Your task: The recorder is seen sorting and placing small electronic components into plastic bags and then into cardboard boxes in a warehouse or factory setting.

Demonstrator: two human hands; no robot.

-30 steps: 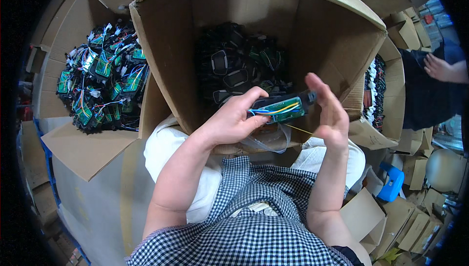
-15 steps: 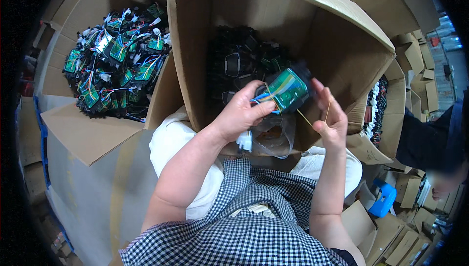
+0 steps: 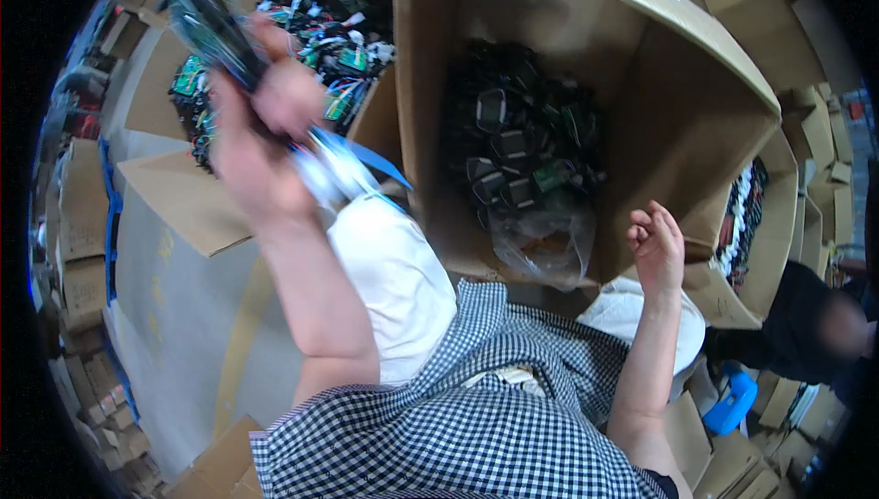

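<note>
My left hand (image 3: 261, 133) is closed around a dark module with a green circuit board (image 3: 215, 27), raised at the upper left. Motion smears both. A white connector with blue leads (image 3: 334, 169) hangs below this hand. Behind it stands an open carton (image 3: 174, 197) heaped with green circuit boards on wires (image 3: 352, 59). My right hand (image 3: 657, 241) is held up in front of the large carton's right side, fingers loosely curled and apart, with nothing visible in them. Inside the large carton (image 3: 641, 96) lie several black modules (image 3: 513, 142) and a clear plastic bag (image 3: 545, 243).
At the right, another carton (image 3: 774, 224) holds parts with white connectors (image 3: 735, 233). A person in dark clothes (image 3: 778, 316) is close by there, near a blue plastic object (image 3: 731, 403). Flattened cardboard (image 3: 742, 462) lies lower right. A yellow stripe (image 3: 243, 343) crosses the grey floor.
My left hand has carried the circuit-board module from the large carton's mouth up and left. My right hand has come away from the module; the stretched rubber band is no longer seen at its fingers.
</note>
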